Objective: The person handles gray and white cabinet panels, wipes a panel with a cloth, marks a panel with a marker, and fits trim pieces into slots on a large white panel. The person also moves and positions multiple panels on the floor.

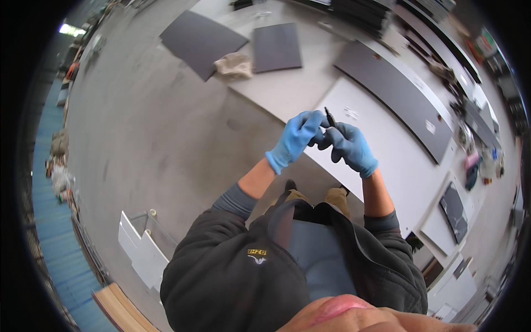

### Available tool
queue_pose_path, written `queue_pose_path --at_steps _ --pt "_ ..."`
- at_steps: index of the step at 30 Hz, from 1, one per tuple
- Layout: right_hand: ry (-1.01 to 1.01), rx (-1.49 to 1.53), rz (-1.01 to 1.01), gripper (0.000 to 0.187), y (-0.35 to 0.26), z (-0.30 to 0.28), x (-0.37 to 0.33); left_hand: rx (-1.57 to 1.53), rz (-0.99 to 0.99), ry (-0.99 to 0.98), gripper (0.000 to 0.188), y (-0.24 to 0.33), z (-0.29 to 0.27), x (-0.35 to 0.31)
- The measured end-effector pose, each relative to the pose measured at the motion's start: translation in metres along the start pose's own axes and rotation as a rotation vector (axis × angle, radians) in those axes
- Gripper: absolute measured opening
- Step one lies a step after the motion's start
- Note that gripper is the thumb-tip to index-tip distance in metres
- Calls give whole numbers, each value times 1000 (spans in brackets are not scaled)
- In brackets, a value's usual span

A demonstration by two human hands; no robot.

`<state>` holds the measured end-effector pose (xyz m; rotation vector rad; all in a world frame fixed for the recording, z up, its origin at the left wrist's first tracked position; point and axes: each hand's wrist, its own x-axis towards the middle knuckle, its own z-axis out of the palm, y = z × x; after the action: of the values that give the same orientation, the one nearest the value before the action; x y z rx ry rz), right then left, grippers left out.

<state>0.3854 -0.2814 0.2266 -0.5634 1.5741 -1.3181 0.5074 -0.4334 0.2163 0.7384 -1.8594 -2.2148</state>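
Both my hands wear blue work gloves with darker, greyish palms and meet above the edge of a white table. In my right hand (352,148) is a slim black pen-shaped tool (329,117), pointing up and away from me. My left hand (299,136) is closed right beside it, fingertips close to the right hand's fingers. What those left fingers pinch, if anything, is hidden. A few small white pieces (351,113) lie on the white panel (381,149) just beyond my right hand.
Dark grey panels (395,91) lie along the table, with two more (202,41) (277,47) at the far left end. A beige cloth (234,66) rests between those. Stacked dark boards (362,16) stand at the back. A white cart (141,252) is at lower left.
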Motion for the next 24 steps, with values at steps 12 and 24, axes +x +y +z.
queue_pose_path --at_steps 12,24 --pt "-425 -295 54 49 -69 178 183 -96 24 394 29 21 -214 -14" --pt "-373 -235 -370 53 -86 262 343 -817 79 573 38 26 -386 26"
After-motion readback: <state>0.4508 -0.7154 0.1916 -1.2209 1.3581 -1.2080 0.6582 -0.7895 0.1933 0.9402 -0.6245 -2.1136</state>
